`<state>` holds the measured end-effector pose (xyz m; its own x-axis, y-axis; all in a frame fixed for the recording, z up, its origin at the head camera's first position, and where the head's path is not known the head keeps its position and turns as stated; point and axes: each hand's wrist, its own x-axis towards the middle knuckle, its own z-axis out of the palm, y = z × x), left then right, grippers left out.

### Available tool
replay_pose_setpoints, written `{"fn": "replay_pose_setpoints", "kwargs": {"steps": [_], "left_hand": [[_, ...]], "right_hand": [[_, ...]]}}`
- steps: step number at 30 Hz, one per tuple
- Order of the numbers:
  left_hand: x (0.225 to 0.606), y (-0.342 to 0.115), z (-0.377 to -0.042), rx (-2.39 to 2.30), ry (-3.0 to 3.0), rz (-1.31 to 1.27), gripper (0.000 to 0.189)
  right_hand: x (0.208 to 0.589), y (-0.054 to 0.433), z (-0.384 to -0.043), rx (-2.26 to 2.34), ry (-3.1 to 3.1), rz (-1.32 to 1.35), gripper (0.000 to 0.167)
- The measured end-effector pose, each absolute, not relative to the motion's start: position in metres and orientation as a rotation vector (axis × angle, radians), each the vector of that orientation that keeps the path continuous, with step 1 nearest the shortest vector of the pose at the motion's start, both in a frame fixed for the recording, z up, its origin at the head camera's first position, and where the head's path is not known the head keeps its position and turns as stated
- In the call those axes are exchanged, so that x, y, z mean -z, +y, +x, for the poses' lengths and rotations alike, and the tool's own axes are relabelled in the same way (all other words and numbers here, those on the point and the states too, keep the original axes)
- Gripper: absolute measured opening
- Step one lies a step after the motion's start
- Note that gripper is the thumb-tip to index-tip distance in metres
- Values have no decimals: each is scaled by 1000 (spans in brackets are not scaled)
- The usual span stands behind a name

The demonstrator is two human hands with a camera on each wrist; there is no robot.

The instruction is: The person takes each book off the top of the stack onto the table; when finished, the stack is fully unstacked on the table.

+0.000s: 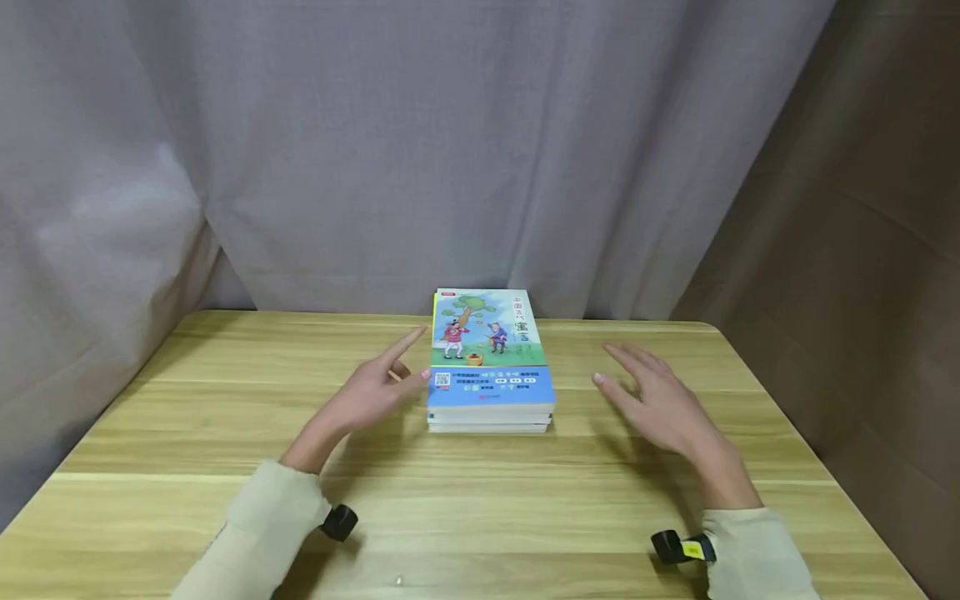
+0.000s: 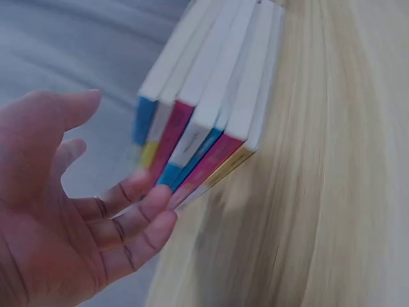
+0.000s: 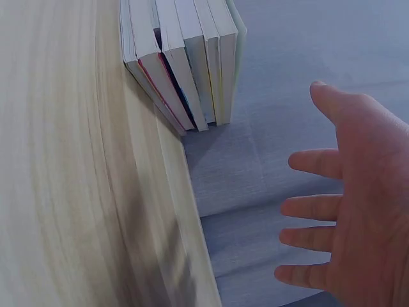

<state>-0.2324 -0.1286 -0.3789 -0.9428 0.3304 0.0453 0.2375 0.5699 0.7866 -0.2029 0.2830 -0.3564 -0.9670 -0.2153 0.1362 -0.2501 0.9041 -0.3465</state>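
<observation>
A stack of several paperback books [image 1: 491, 387] lies near the table's far edge. Its top book shows a cover with a tree, two drawn figures and a blue band. Colored spines [image 2: 192, 144] face my left hand [image 1: 372, 387], which is at the stack's left side with fingers extended. In the left wrist view its fingertips [image 2: 156, 198] overlap the spines; whether they touch is hard to tell. My right hand [image 1: 660, 404] hovers to the right of the stack, apart from it, fingers spread and holding nothing. Page edges [image 3: 185, 70] of the books face that hand.
The wooden table [image 1: 480, 508] spreads in front of the stack and to both sides. A grey curtain [image 1: 375, 150] hangs right behind its far edge. Black wrist devices [image 1: 340, 522] sit at both sleeve cuffs.
</observation>
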Motion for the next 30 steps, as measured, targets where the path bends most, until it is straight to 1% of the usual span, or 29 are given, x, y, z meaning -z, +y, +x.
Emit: {"fn": "replay_pose_setpoints", "kwargs": {"steps": [4,10,14,20,26,30], "left_hand": [[384,-111,-246,-1369,2620,439,75],[393,-94,-258,-1305,2668,366,86],[395,-92,-262,-1323,2660,341,93],[394,-96,-265,-1498,2472,277,105],[394,-101,-269,-1607,2337,299,102],[395,-103,-270,-1613,2315,290,100]], "right_hand": [[359,283,-204,-558,-2968,381,72],[362,282,-204,-573,-2962,384,71],[363,281,-204,-592,-2961,394,71],[366,278,-204,-659,-2944,414,68],[374,267,-209,-777,-2904,511,67],[381,260,-211,-834,-2865,563,62]]}}
